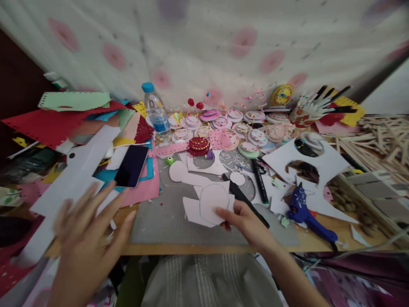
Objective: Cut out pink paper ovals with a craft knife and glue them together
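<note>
My right hand (246,221) pinches a pale pink paper piece (212,202) with a pencilled circle outline, holding it just above the grey cutting mat (166,221). My left hand (89,238) hovers at the lower left with fingers spread, blurred by motion and holding nothing. It is over white paper strips (73,179) near the table's front edge. A black phone (131,165) lies just beyond the left hand on pink paper.
A water bottle (155,108) stands at the back. Several decorated paper discs (223,123) crowd the middle back. A blue glue gun (308,217), black markers (259,181), white sheet with cut holes (329,164) and wooden sticks (380,140) lie right. Coloured paper (54,121) piles left.
</note>
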`<state>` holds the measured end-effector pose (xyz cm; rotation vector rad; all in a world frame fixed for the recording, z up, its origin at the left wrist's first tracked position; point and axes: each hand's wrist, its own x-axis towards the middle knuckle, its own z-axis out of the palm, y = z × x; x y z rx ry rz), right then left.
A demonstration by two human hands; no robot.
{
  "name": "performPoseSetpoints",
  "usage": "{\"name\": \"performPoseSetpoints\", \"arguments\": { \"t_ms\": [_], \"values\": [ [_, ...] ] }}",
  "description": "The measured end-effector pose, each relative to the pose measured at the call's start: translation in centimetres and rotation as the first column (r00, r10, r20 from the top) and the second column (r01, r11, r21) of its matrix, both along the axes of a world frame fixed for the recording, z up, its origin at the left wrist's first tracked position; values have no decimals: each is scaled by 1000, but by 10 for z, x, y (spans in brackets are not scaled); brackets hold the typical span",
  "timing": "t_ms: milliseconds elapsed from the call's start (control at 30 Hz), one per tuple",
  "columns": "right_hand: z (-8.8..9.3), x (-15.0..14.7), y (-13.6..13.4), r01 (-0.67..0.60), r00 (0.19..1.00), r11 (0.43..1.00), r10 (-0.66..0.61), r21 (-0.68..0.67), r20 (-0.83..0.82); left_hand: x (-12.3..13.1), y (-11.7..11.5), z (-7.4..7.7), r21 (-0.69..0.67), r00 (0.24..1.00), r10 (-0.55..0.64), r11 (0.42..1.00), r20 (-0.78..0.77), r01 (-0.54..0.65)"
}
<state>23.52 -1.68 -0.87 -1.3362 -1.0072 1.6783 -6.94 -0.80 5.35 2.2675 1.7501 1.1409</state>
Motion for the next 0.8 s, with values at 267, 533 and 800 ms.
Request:
{"name": "performPoseSetpoints", "arguments": {
  "t_ms": [267,533,800],
  "values": [
    [-17,-5,9,-80,962,996,85,-29,260,25,17,-18,-6,994,-104,994,42,105],
    [19,-6,3,6,564,779,-521,627,641,59,14,-28,-385,563,161,871,811,305],
    [12,-93,7,-24,949,988,70,150,-308,81,20,-28,-429,168,418,678,893,597]
  ]
}}
